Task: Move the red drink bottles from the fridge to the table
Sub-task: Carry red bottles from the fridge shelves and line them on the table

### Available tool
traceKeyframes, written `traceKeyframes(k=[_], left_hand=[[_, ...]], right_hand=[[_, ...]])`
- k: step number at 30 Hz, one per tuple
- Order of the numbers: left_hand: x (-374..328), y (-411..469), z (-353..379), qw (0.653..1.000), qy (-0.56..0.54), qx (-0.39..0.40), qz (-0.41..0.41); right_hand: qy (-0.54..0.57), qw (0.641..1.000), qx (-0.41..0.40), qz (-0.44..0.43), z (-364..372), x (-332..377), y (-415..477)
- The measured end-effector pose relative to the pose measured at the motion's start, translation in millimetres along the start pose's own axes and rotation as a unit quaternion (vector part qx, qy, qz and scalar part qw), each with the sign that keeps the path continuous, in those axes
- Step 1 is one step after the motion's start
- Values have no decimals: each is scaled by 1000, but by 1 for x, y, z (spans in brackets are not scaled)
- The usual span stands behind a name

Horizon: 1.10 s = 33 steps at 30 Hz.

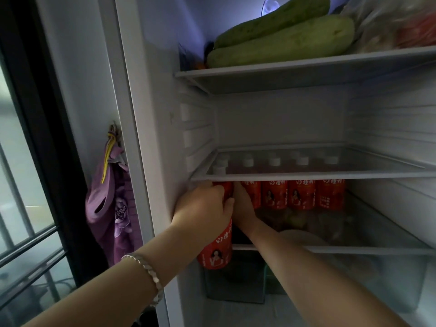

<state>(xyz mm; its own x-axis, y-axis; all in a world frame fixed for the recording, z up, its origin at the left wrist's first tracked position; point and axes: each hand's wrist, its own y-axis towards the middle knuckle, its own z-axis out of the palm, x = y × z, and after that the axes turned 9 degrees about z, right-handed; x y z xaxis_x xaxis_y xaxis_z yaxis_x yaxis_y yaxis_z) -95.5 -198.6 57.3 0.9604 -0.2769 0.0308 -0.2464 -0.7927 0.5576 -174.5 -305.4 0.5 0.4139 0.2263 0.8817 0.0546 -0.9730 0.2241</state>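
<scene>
Several red drink bottles [302, 194] with white caps stand in a row on a fridge shelf, under a glass shelf [306, 177]. My left hand [203, 208] grips one red bottle [215, 251] by its top. That bottle hangs out past the shelf's front edge at the left, its base towards me. My right hand [245, 208] reaches in just right of it, between the leftmost standing bottle [225, 190] and the one beside it [253, 194]. Its fingers are hidden behind the bottles.
Two large green gourds [283, 43] and a bagged item [401, 27] lie on the top shelf. The middle shelf is bare. A drawer [354, 279] sits below the bottles. A purple cloth [111, 208] hangs on the fridge's outer left side, beside a window [21, 208].
</scene>
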Motion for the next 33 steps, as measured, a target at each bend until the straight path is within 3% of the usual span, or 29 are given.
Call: traceKeyframes(k=[11,13,16,22,27,29,31,33], left_hand=[[-5,-2,5,997,-43,-48,-30],[-5,-1,2,998,-55,-36,-25],[-10,-5,-4,997,-42,-4,57],[-36,-12,-9,983,-144,52,96],[-47,-11,1,982,-138,42,125],[-51,-8,5,984,-107,48,132],[-53,-3,8,986,-95,56,129],[-53,2,9,987,-105,52,113]], right_hand=[[56,990,-130,4,-54,-29,-79],[27,989,-141,-22,-64,-31,-98],[-74,983,-157,-65,-81,-27,-115],[-208,964,-66,-154,-110,-13,-133],[-216,968,-3,-131,-125,-19,-138],[-173,980,41,-92,-132,-26,-135],[-47,997,63,-19,-141,-34,-124],[34,996,-73,23,-151,-57,-94]])
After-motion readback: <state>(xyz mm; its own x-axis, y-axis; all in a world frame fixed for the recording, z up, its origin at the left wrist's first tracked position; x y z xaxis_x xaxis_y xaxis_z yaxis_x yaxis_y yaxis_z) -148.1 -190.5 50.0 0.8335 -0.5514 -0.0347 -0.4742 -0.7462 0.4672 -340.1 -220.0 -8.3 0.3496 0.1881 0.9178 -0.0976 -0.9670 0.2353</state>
